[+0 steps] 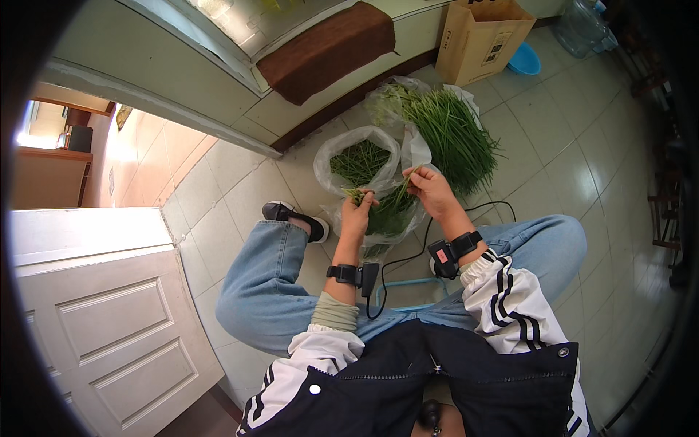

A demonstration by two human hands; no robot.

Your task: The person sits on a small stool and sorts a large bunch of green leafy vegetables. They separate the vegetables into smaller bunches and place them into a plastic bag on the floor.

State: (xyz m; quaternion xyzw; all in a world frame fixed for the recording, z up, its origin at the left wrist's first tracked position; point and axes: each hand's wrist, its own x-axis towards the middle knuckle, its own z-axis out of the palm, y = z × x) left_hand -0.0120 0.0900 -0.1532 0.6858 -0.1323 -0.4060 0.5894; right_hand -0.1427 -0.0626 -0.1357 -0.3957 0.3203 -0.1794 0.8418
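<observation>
My left hand (357, 213) is closed around a small bunch of green stalks (354, 193), their pale ends poking out by the thumb. Between the thumb and fingers of my right hand (431, 191) are a few thin green stalks (407, 183). Below both hands lies a clear plastic bag (387, 236) with long green leaves, possibly garlic chives, in it. Just beyond, another plastic bag (322, 164) stands with its mouth wide, holding loose green stalks (360, 161). A large heap of long green leaves (453, 131) rests on plastic to the right.
A brown paper bag (464, 49) stands by the wall, with a blue basin (525, 59) and a clear water jug (584, 30) nearby. A black cable (407, 259) runs from my left wrist device across the floor. At left is a white panelled door (114, 328). Brown cloth (327, 52) drapes the ledge.
</observation>
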